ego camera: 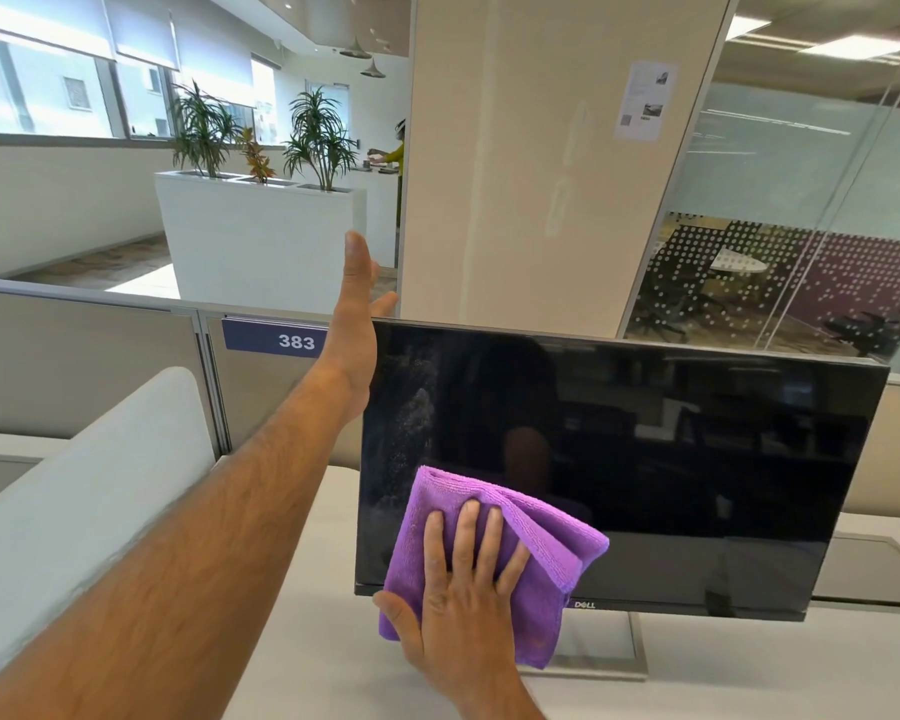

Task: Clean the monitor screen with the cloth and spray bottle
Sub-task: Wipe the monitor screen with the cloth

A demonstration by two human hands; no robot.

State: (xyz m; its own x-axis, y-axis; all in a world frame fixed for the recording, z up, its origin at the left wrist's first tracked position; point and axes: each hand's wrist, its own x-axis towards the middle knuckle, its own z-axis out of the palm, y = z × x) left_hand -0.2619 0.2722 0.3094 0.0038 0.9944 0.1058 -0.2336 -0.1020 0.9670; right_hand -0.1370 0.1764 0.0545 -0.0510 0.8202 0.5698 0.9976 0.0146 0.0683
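White desk surface (302, 641) in an open-plan office, seen from above and behind two bare forearms. Nearest, right hand (463, 589) laid flat, fingers straight and spread, pressing a folded purple microfibre cloth (536, 543) against the lower left of the monitor screen (645, 459). Cloth ribbed at its edges, lower corner hanging past the bottom bezel over the silver stand (604, 646). Screen black, switched off, glossy, with a pale speckled smear down its left side above the cloth. Left hand (354, 324) open, fingers straight, resting at the monitor's upper left corner, well apart from the right. Behind, grey partition with a blue plate (276, 337) reading 383, then white planter (261, 236) with leafy plants, cream pillar (536, 148), glass-walled room.
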